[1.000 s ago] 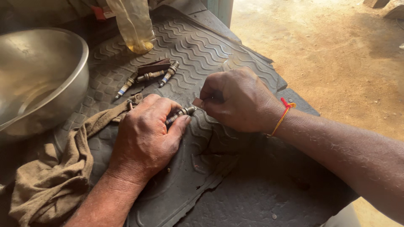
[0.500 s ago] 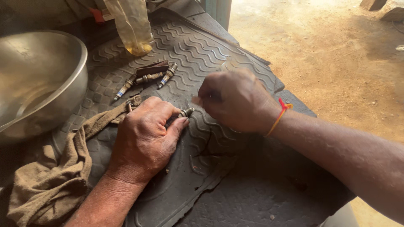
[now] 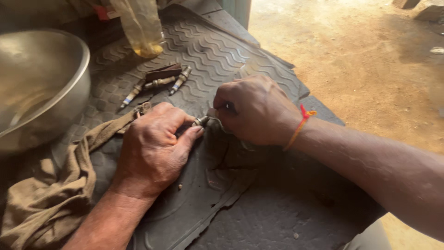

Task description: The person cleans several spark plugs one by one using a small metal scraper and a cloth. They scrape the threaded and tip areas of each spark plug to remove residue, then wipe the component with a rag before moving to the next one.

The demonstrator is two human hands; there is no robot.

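I see strong daylight coming from the top right, washing the dirt floor [image 3: 370, 60] pale and hazy. The rubber mat [image 3: 208, 51] lies dimmer, darkest toward its near right corner. A soft sheen sits on the metal bowl [image 3: 41, 88]. My hands look sharp; the far left edge blurs slightly.

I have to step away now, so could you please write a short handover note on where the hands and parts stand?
Left hand: pins a spark plug against the rubber mat, tip showing past the fingers.
Right hand: closed around a small tool at that tip; the tool is mostly hidden.
Three more spark plugs lie beside a small brown block farther up the mat.
Metal bowl at the left, brown rag by the left wrist.
Done: cannot tell.
Left: the held plug is in work; which of the others are finished cannot be told.
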